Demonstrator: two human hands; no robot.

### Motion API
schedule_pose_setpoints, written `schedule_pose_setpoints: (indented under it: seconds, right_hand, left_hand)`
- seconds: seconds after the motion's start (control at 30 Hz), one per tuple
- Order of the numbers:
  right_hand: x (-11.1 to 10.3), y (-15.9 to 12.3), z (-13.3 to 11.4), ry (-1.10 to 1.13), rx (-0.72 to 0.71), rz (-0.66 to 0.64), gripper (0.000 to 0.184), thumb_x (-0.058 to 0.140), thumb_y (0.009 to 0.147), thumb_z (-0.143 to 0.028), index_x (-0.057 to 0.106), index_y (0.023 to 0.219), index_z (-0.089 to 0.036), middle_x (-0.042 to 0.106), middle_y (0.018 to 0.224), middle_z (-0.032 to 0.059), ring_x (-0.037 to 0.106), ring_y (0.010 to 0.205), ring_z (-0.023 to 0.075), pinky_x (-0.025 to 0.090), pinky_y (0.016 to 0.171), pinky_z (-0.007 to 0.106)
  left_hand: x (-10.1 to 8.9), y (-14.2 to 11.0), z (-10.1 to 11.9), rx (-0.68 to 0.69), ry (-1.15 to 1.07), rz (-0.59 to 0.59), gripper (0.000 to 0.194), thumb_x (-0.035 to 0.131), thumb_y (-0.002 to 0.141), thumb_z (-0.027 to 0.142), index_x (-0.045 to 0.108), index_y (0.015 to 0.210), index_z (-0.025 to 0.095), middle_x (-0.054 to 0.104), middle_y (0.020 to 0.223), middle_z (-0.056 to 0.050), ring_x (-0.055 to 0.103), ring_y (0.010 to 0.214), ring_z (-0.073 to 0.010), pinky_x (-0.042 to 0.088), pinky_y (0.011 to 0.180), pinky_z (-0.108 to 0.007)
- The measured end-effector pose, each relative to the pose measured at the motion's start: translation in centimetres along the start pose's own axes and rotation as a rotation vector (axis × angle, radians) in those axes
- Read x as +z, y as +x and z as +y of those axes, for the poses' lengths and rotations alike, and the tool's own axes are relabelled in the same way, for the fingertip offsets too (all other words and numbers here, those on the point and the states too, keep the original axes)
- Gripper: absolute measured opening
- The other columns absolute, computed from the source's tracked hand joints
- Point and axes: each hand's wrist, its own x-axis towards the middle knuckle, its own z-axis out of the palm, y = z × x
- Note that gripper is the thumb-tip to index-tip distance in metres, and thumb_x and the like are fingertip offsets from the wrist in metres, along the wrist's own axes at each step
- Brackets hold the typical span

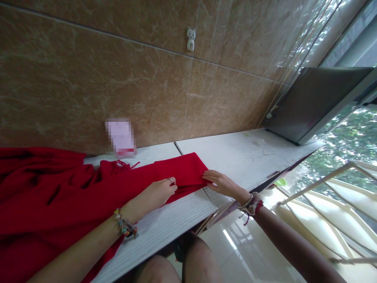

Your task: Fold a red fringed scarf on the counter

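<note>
A long red cloth (59,196) lies along a white wood-grain table (250,157), bunched at the left and folded flat toward the right. My left hand (159,192) rests on the folded part with its fingers curled, pinching the fabric's near edge. My right hand (219,182) lies on the cloth's right end, its fingers laid flat and pressing the corner. Beaded bracelets sit on both wrists, and a ring shows on the left hand.
A brown tiled wall (147,78) rises behind the table, with a small white cat-shaped hook (191,38). A blurred pink card (121,137) leans against the wall. A dark open panel (312,102) stands at the table's right end beside a window. My bare knees show below.
</note>
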Motion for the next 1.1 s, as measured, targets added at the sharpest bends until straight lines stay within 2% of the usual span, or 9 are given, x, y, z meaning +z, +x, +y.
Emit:
schedule_pose_setpoints:
  seconds: [0.2, 0.3, 0.4, 0.5, 0.57, 0.8, 0.97, 1.1]
  right_hand:
    - [0.2, -0.5, 1.2, 0.097, 0.035, 0.020, 0.043, 0.041, 0.075, -0.003, 0.059, 0.112, -0.017, 0.061, 0.113, 0.0089, 0.054, 0.110, 0.0184, 0.048, 0.092, 0.037]
    - [0.4, -0.7, 1.6, 0.057, 0.049, 0.010, 0.041, 0.038, 0.078, -0.003, 0.060, 0.110, -0.018, 0.063, 0.111, 0.0086, 0.056, 0.107, 0.0178, 0.049, 0.092, 0.036]
    - [0.7, -1.0, 1.5, 0.000, 0.044, -0.004, 0.035, 0.038, 0.083, -0.007, 0.061, 0.107, -0.015, 0.063, 0.110, 0.0108, 0.058, 0.105, 0.0191, 0.049, 0.091, 0.036]
    - [1.0, -1.2, 1.3, -0.032, 0.038, 0.018, 0.036, 0.034, 0.085, -0.006, 0.060, 0.109, -0.014, 0.062, 0.113, 0.0113, 0.057, 0.106, 0.0187, 0.049, 0.092, 0.035]
    - [1.0, -1.4, 1.3, -0.040, 0.041, 0.031, 0.038, 0.031, 0.086, -0.006, 0.059, 0.110, -0.015, 0.062, 0.113, 0.0096, 0.057, 0.106, 0.0175, 0.049, 0.091, 0.034]
    - [0.3, -1.8, 1.6, -0.073, -0.016, 0.040, 0.033, 0.032, 0.090, -0.012, 0.060, 0.107, -0.018, 0.066, 0.103, 0.0076, 0.062, 0.095, 0.0164, 0.054, 0.082, 0.032]
    - [0.3, -2.3, 1.2, -0.107, 0.030, 0.006, 0.031, 0.035, 0.089, -0.015, 0.061, 0.107, -0.017, 0.067, 0.101, 0.0075, 0.064, 0.090, 0.0174, 0.055, 0.078, 0.032]
    - [-0.3, -2.1, 1.0, -0.108, 0.093, -0.014, 0.040, 0.034, 0.082, -0.004, 0.065, 0.101, -0.019, 0.066, 0.103, 0.0073, 0.063, 0.092, 0.0176, 0.054, 0.079, 0.033]
  left_hand:
    - [-0.3, -0.3, 0.1, -0.071, 0.057, -0.017, 0.030, 0.034, 0.082, 0.001, 0.056, 0.097, 0.016, 0.057, 0.092, -0.007, 0.060, 0.076, -0.0168, 0.049, 0.062, -0.025]
    - [-0.6, -0.5, 0.5, -0.058, 0.073, -0.022, 0.033, 0.034, 0.081, -0.001, 0.054, 0.101, 0.016, 0.058, 0.093, -0.008, 0.061, 0.081, -0.0180, 0.051, 0.068, -0.027]
    - [-1.1, -0.9, 1.2, -0.050, 0.057, -0.054, 0.041, 0.033, 0.079, -0.004, 0.051, 0.110, 0.017, 0.058, 0.103, -0.010, 0.061, 0.089, -0.0180, 0.050, 0.075, -0.029]
    - [-1.7, -1.1, 1.9, -0.093, 0.063, -0.089, 0.055, 0.033, 0.077, -0.006, 0.041, 0.124, 0.020, 0.056, 0.114, -0.010, 0.059, 0.096, -0.0186, 0.051, 0.076, -0.029]
    - [-1.9, -1.1, 2.4, -0.120, 0.078, -0.123, 0.060, 0.033, 0.077, -0.007, 0.036, 0.130, 0.021, 0.057, 0.114, -0.010, 0.059, 0.097, -0.0191, 0.051, 0.075, -0.029]
    - [-1.5, -1.2, 3.6, -0.157, 0.141, -0.174, 0.040, 0.040, 0.079, -0.002, 0.054, 0.112, 0.018, 0.059, 0.110, -0.011, 0.056, 0.102, -0.0197, 0.049, 0.079, -0.029]
    - [-1.6, -1.6, 2.6, -0.140, 0.063, -0.153, 0.039, 0.041, 0.079, 0.001, 0.056, 0.110, 0.020, 0.059, 0.110, -0.010, 0.057, 0.099, -0.0192, 0.048, 0.079, -0.029]
    - [-2.5, -1.3, 0.7, -0.077, -0.095, -0.193, 0.031, 0.050, 0.082, 0.024, 0.058, 0.112, 0.021, 0.057, 0.113, -0.010, 0.056, 0.101, -0.0212, 0.046, 0.083, -0.031]
